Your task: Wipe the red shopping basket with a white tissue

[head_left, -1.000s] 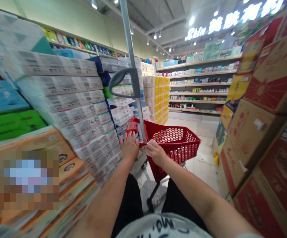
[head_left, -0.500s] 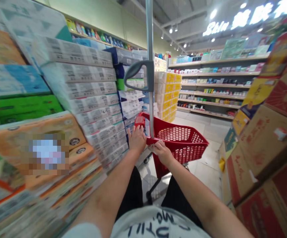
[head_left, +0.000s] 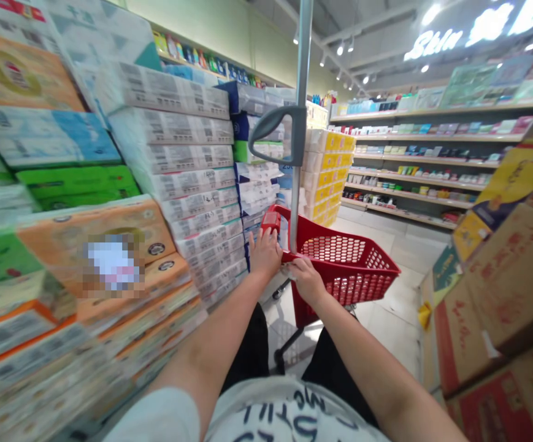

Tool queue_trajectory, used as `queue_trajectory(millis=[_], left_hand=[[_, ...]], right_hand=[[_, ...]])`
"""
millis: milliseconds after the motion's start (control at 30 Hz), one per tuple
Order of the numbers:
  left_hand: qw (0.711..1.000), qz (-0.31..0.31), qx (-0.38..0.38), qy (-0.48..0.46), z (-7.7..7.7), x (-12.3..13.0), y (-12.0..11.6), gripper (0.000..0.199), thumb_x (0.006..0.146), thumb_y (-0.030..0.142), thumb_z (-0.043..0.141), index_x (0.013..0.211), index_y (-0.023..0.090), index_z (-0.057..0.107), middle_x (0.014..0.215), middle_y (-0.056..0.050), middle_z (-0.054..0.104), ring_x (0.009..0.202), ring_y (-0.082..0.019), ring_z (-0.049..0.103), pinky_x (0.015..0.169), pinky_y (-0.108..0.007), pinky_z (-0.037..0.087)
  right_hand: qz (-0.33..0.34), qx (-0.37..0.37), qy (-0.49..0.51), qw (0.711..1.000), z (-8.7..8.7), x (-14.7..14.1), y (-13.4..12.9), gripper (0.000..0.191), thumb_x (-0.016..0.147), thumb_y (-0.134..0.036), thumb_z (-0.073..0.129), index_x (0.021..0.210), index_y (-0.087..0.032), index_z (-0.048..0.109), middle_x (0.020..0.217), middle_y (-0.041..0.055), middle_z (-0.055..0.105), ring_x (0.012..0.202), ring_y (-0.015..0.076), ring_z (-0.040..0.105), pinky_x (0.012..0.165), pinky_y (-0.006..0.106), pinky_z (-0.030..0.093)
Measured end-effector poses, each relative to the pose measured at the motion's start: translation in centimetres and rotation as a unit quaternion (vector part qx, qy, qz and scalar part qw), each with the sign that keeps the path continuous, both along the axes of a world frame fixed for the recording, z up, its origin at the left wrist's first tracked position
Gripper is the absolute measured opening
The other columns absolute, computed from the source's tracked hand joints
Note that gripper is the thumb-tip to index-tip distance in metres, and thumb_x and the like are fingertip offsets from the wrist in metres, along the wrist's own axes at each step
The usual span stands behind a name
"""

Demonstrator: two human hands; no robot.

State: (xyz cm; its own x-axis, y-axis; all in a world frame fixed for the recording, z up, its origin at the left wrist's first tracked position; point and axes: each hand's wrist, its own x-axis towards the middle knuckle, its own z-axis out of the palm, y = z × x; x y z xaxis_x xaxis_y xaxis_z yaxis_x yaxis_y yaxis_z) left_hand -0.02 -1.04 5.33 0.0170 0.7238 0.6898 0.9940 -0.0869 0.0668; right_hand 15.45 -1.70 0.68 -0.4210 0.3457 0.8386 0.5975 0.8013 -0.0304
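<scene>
In the head view a red shopping basket cart (head_left: 346,270) with a grid of holes stands in front of my legs. A metal pole with a grey loop handle (head_left: 278,136) rises from its near end. My left hand (head_left: 266,253) lies on the cart's near left corner, fingers stretched and apart. Close beside it, my right hand (head_left: 308,279) is closed at the near rim. A small pale, crumpled-looking thing (head_left: 287,270) shows at its fingers; its kind is unclear. The fingers' undersides are hidden.
Stacked white tissue packs (head_left: 192,166) and orange packs (head_left: 95,258) line my left side. Cardboard boxes (head_left: 500,270) are piled on the right. Yellow-and-white packs (head_left: 328,175) stand ahead, near product shelves (head_left: 432,159). Pale floor tiles (head_left: 386,319) run between the stacks.
The view has turned a little left, so the stacks, shelves and cart appear farther right. Both hands stay at the cart's near end in much the same pose.
</scene>
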Motion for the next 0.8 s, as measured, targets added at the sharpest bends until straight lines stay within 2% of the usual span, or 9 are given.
queue_trajectory(millis=[133,200,267,333,433,633,800], left_hand=[[1.000,0.001,-0.015,-0.003,0.2,0.0,-0.1,0.052,0.095,0.028,0.028,0.143,0.014,0.042,0.148,-0.010,0.044,0.141,-0.029,0.030,0.119,-0.055,0.011],[1.000,0.005,-0.025,0.000,0.3,0.1,-0.4,0.052,0.095,0.028,0.028,0.144,0.015,0.041,0.149,-0.010,0.043,0.142,-0.029,0.029,0.119,-0.056,0.010],[1.000,0.012,-0.027,0.004,0.4,0.2,-0.6,0.052,0.095,0.028,0.028,0.144,0.016,0.041,0.149,-0.009,0.043,0.142,-0.028,0.029,0.120,-0.056,0.008],[1.000,0.017,-0.021,0.006,0.4,0.3,-0.7,0.052,0.094,0.029,0.030,0.143,0.016,0.042,0.148,-0.009,0.044,0.142,-0.028,0.029,0.120,-0.055,0.008],[1.000,0.020,-0.020,0.005,0.4,0.2,-0.6,0.051,0.094,0.029,0.032,0.142,0.016,0.043,0.148,-0.008,0.044,0.142,-0.028,0.030,0.120,-0.054,0.008],[1.000,0.020,-0.019,0.000,0.3,0.2,-0.3,0.051,0.094,0.028,0.031,0.142,0.015,0.044,0.148,-0.009,0.044,0.142,-0.028,0.030,0.120,-0.055,0.008],[1.000,0.014,-0.009,-0.002,0.2,0.2,-0.6,0.051,0.094,0.028,0.031,0.141,0.014,0.044,0.149,-0.010,0.043,0.143,-0.029,0.029,0.120,-0.054,0.006]], right_hand=[[0.014,0.004,0.077,0.997,2.9,-0.5,0.3,0.030,0.090,-0.009,0.044,0.103,-0.018,0.070,0.103,0.0100,0.060,0.104,0.0219,0.051,0.096,0.038,0.048],[0.017,0.001,0.086,0.996,3.6,-0.6,0.4,0.033,0.087,-0.007,0.045,0.107,-0.016,0.069,0.106,0.0112,0.059,0.106,0.0230,0.050,0.099,0.040,0.047],[0.014,-0.003,0.065,0.998,2.9,-0.5,0.4,0.036,0.084,-0.007,0.047,0.113,-0.014,0.067,0.110,0.0129,0.056,0.109,0.0252,0.048,0.101,0.043,0.046],[0.006,-0.004,0.032,0.999,1.6,-0.2,0.3,0.044,0.082,-0.007,0.048,0.123,-0.013,0.062,0.119,0.0146,0.053,0.116,0.0277,0.045,0.104,0.047,0.043],[0.010,0.005,-0.016,1.000,0.4,0.5,0.7,0.050,0.084,-0.005,0.044,0.132,-0.015,0.055,0.127,0.0148,0.051,0.123,0.0279,0.042,0.109,0.049,0.039],[0.057,0.008,-0.107,0.993,3.3,1.7,2.3,0.039,0.089,-0.004,0.043,0.116,-0.021,0.065,0.111,0.0101,0.060,0.110,0.0234,0.051,0.103,0.044,0.045],[0.060,0.001,-0.083,0.995,3.6,1.1,1.0,0.036,0.084,-0.011,0.052,0.117,-0.016,0.063,0.116,0.0125,0.057,0.113,0.0264,0.048,0.105,0.049,0.044]])
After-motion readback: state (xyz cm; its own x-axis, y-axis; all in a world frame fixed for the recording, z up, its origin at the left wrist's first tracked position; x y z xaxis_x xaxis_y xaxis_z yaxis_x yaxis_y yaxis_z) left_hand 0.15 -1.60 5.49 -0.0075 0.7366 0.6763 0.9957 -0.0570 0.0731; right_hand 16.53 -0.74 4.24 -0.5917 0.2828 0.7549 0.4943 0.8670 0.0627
